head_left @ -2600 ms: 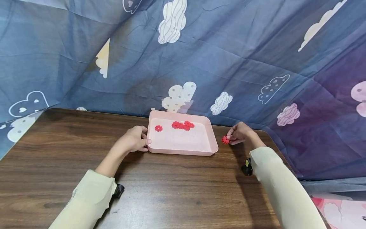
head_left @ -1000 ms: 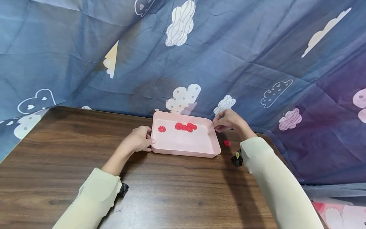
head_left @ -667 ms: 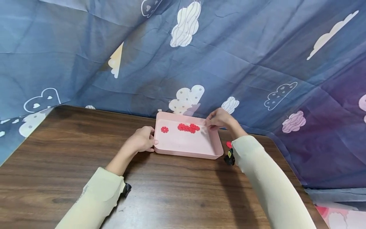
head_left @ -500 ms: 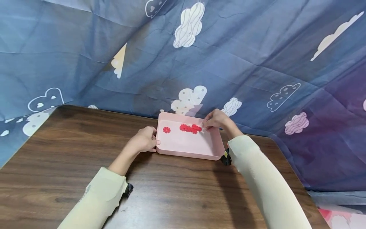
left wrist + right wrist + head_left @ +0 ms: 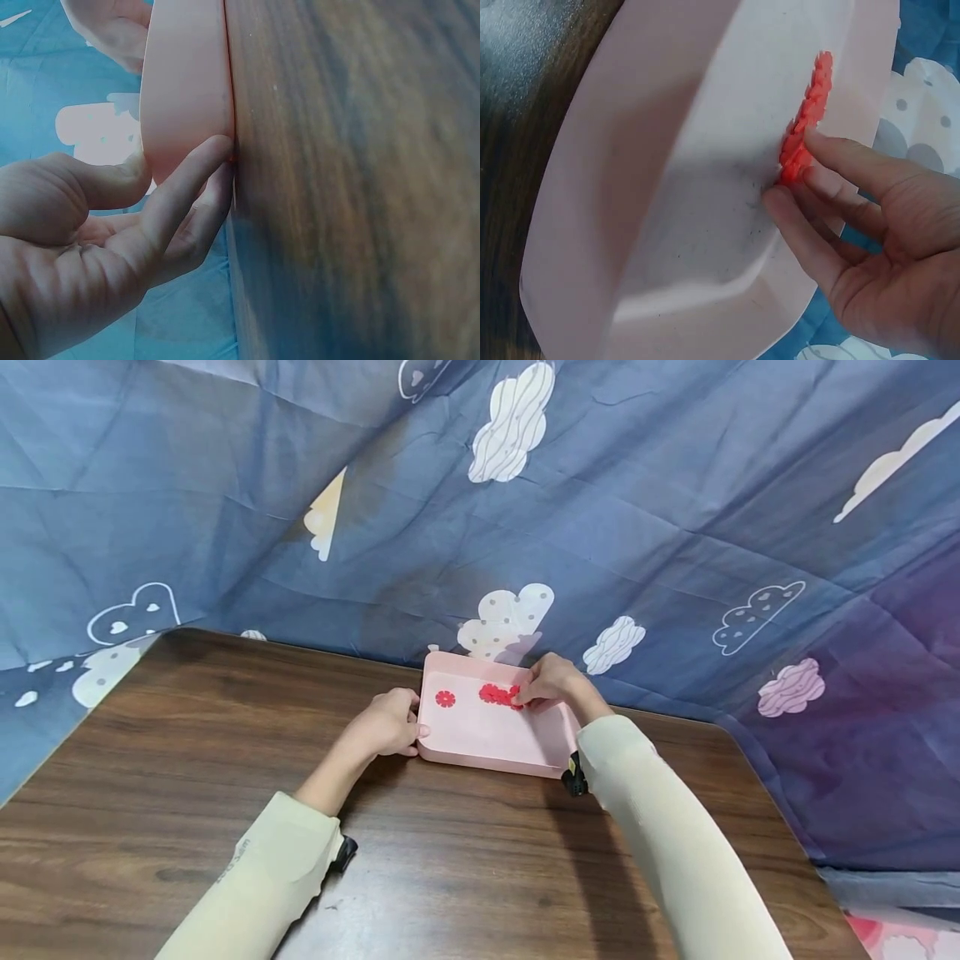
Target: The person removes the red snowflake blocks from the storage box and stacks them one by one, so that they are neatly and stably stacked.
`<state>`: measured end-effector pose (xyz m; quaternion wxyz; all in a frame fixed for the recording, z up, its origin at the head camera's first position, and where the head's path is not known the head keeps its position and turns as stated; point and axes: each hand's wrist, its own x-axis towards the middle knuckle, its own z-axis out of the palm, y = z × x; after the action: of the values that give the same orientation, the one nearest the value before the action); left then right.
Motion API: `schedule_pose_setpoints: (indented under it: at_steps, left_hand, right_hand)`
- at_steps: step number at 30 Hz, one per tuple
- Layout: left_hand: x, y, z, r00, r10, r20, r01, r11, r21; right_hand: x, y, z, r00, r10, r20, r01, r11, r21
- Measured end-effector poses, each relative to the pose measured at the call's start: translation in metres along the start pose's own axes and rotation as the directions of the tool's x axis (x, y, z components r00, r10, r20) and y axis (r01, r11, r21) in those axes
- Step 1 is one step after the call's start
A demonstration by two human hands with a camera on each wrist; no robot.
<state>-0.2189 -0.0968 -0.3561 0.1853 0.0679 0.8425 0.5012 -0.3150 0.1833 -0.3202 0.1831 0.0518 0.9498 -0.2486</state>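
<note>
A pink tray [image 5: 480,743] stands on the table near the curtain. My left hand [image 5: 386,722] grips its left wall; in the left wrist view the thumb lies at the rim and fingers reach the wall's base. Inside the tray, several red snowflake-shaped building discs [image 5: 495,695] form a joined row. One separate red disc [image 5: 446,699] lies left of it. My right hand [image 5: 551,681] reaches over the back right side of the tray and pinches the right end of the row; in the right wrist view, fingertips and thumb touch the row [image 5: 810,109] there.
The brown wooden table [image 5: 450,860] extends around the tray. A blue curtain [image 5: 360,585] with cloud prints hangs close behind it. The right sleeve [image 5: 645,802] covers the table just right of the tray.
My right hand let go of the red disc on the table, moved left over the tray wall and took hold of the row. The sleeve now hides that disc's spot. My left hand keeps its grip.
</note>
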Motion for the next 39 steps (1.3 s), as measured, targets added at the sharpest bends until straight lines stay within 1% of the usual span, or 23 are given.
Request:
schedule_pose_setpoints:
  at_steps: [7, 14, 17, 21, 23, 28, 33, 36, 39]
  left_hand:
    - [0.001, 0.001, 0.001, 1.000, -0.001, 0.002, 0.001, 1.000, 0.012]
    - [0.001, 0.001, 0.000, 1.000, -0.014, 0.001, 0.014, 1.000, 0.014]
    - [0.000, 0.001, 0.000, 1.000, -0.017, -0.001, 0.017, 1.000, 0.020]
    - [0.000, 0.001, 0.001, 1.000, -0.005, -0.002, 0.005, 0.999, 0.034]
    - [0.000, 0.001, 0.001, 1.000, 0.003, -0.003, -0.003, 0.999, 0.037]
    - [0.001, 0.000, 0.002, 1.000, 0.010, -0.005, -0.010, 0.999, 0.034]
    - [0.001, 0.001, 0.002, 1.000, 0.001, -0.003, -0.001, 1.000, 0.030]
    - [0.000, 0.002, 0.001, 1.000, -0.008, -0.002, 0.008, 1.000, 0.024]
    - [-0.001, 0.001, 0.001, 1.000, -0.011, -0.003, 0.011, 1.000, 0.012]
  right_hand:
    - [-0.001, -0.003, 0.003, 1.000, 0.018, -0.007, -0.018, 0.999, -0.052]
    - [-0.003, -0.007, 0.006, 1.000, 0.027, 0.006, -0.026, 0.998, -0.052]
    - [-0.001, -0.007, 0.007, 1.000, 0.022, 0.013, -0.020, 0.994, -0.109]
    - [0.000, -0.005, 0.007, 1.000, 0.005, 0.023, 0.000, 0.984, -0.180]
    - [-0.001, -0.004, 0.007, 1.000, -0.008, 0.020, 0.012, 0.980, -0.197]
    - [-0.004, -0.001, 0.005, 1.000, -0.015, 0.002, 0.015, 0.986, -0.168]
    - [0.000, 0.005, 0.004, 1.000, -0.019, -0.024, 0.015, 0.989, -0.147]
    - [0.000, 0.007, 0.003, 1.000, -0.010, -0.023, 0.008, 0.997, -0.081]
    - [-0.003, 0.006, 0.001, 1.000, -0.005, -0.004, 0.005, 1.000, -0.012]
